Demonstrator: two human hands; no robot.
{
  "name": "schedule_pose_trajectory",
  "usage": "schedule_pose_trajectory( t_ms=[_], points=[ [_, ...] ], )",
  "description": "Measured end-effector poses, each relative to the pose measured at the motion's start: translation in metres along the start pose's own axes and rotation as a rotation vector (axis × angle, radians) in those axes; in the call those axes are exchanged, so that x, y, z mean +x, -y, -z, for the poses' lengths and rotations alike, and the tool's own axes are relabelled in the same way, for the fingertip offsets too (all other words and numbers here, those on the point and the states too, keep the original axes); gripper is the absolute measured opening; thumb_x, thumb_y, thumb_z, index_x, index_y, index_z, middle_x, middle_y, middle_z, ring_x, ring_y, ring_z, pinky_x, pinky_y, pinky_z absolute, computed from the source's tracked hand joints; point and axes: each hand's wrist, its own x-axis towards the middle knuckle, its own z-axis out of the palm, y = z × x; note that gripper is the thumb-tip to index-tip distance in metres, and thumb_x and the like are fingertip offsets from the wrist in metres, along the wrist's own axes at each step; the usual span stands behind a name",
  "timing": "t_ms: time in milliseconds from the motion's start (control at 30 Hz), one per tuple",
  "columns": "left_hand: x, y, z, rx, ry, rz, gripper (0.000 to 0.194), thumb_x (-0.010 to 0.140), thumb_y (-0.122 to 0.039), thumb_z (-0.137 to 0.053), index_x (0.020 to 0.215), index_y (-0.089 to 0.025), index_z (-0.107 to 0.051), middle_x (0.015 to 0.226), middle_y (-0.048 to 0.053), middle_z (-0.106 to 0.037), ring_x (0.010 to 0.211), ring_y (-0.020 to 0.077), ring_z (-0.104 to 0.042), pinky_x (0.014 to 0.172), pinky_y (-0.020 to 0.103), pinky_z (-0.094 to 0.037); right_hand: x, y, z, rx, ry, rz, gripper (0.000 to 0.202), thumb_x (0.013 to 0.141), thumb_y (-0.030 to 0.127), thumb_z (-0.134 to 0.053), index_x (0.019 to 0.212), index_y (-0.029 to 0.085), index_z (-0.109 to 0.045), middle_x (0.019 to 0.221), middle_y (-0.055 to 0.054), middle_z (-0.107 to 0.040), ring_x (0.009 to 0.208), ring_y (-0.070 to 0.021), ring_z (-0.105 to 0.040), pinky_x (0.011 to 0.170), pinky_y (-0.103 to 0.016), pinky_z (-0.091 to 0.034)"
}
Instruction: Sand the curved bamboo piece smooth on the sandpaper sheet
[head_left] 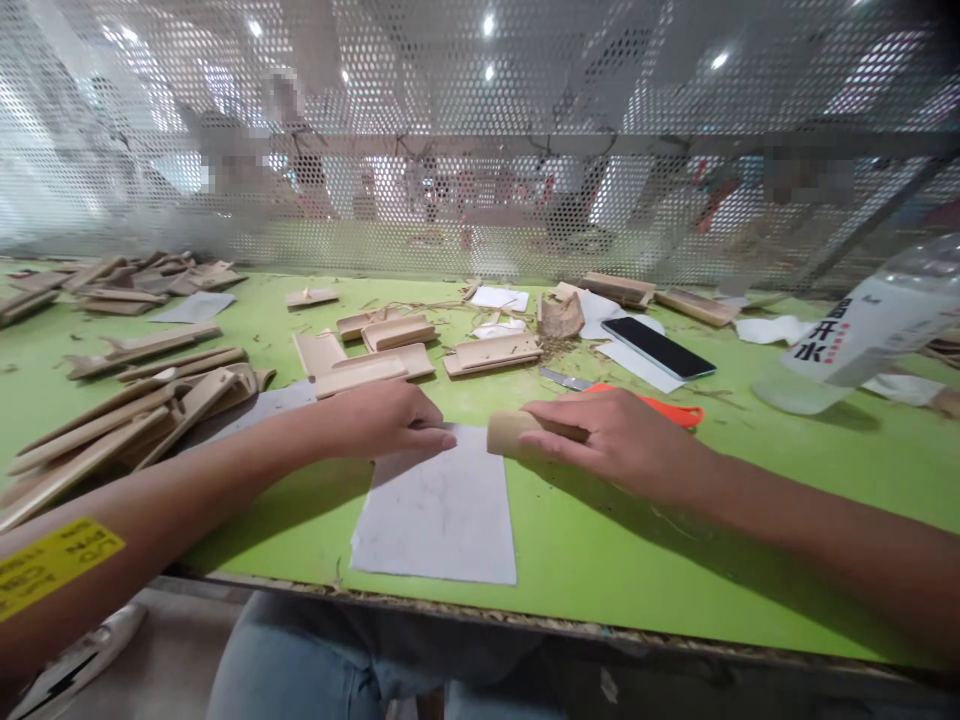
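Observation:
My right hand [611,435] is closed around a short, curved piece of bamboo [508,434], thumb along its near side. The left end of the piece sticks out past my fingers, by the sheet's upper right corner. A white sheet of paper [442,525] lies on the green table in front of me. My left hand [397,418] is curled at the sheet's upper left, thumb pointing right over its far edge. What its fingers hold, if anything, is hidden. Just beyond my right hand lies a knife with a metal blade [566,380] and an orange handle [667,408].
Split bamboo pieces [142,420] are heaped at the left. Several more pieces [375,370] lie beyond my hands. A phone [660,347] rests on paper at the back right, and a plastic bottle [855,335] stands near it. A perforated metal screen [480,200] borders the green table [637,590].

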Motion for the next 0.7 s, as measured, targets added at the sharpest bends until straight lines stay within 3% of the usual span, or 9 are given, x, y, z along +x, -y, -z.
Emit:
schedule_pose_trajectory(
  t_ms=[67, 200, 367, 533, 633, 700],
  points=[
    [0.0, 0.0, 0.0, 0.011, 0.011, -0.007, 0.052, 0.097, -0.058, -0.05, 0.063, -0.019, -0.049, 0.055, -0.003, -0.045, 0.051, 0.0102, -0.036, 0.052, 0.029, -0.021, -0.001, 0.002, 0.0, -0.096, 0.015, 0.043, 0.039, 0.105, 0.048, -0.048, 0.102, 0.021, -0.076, 0.084, -0.006, -0.075, 0.073, -0.0224, -0.065, 0.065, -0.033, -0.04],
    [-0.001, -0.001, 0.001, 0.022, 0.029, -0.03, 0.049, 0.098, -0.056, -0.049, 0.065, -0.019, -0.052, 0.057, -0.002, -0.049, 0.053, 0.0105, -0.04, 0.052, 0.029, -0.022, -0.002, 0.005, 0.001, -0.049, 0.106, 0.117, 0.037, 0.105, 0.048, -0.051, 0.114, 0.022, -0.075, 0.093, -0.005, -0.078, 0.077, -0.0222, -0.069, 0.064, -0.032, -0.043],
    [-0.001, -0.002, 0.002, 0.016, 0.026, -0.014, 0.049, 0.098, -0.056, -0.049, 0.065, -0.019, -0.052, 0.057, -0.003, -0.048, 0.052, 0.0105, -0.039, 0.052, 0.029, -0.023, -0.001, 0.001, -0.001, -0.15, -0.029, 0.1, 0.037, 0.106, 0.047, -0.048, 0.101, 0.023, -0.075, 0.087, -0.006, -0.077, 0.072, -0.0217, -0.067, 0.065, -0.033, -0.043],
    [-0.001, -0.003, 0.001, 0.019, 0.026, -0.018, 0.05, 0.098, -0.056, -0.048, 0.065, -0.019, -0.052, 0.057, -0.002, -0.049, 0.052, 0.0106, -0.039, 0.052, 0.029, -0.023, -0.002, 0.0, -0.004, -0.118, 0.059, 0.221, 0.035, 0.106, 0.047, -0.05, 0.114, 0.023, -0.074, 0.091, -0.004, -0.077, 0.075, -0.0203, -0.069, 0.064, -0.031, -0.043],
    [-0.001, -0.003, 0.001, 0.017, 0.012, -0.005, 0.052, 0.098, -0.058, -0.047, 0.063, -0.019, -0.049, 0.056, -0.003, -0.046, 0.052, 0.0106, -0.038, 0.053, 0.029, -0.023, -0.001, -0.005, -0.002, -0.23, -0.094, 0.142, 0.039, 0.106, 0.049, -0.049, 0.099, 0.021, -0.075, 0.081, -0.006, -0.076, 0.067, -0.021, -0.065, 0.06, -0.032, -0.04],
    [-0.001, -0.004, 0.002, 0.01, 0.019, -0.005, 0.053, 0.097, -0.059, -0.048, 0.063, -0.019, -0.05, 0.056, -0.002, -0.046, 0.052, 0.0105, -0.038, 0.052, 0.029, -0.023, -0.001, -0.005, -0.001, -0.235, -0.093, 0.14, 0.037, 0.106, 0.047, -0.048, 0.099, 0.022, -0.075, 0.083, -0.006, -0.076, 0.069, -0.0212, -0.066, 0.062, -0.032, -0.041]
  ],
)
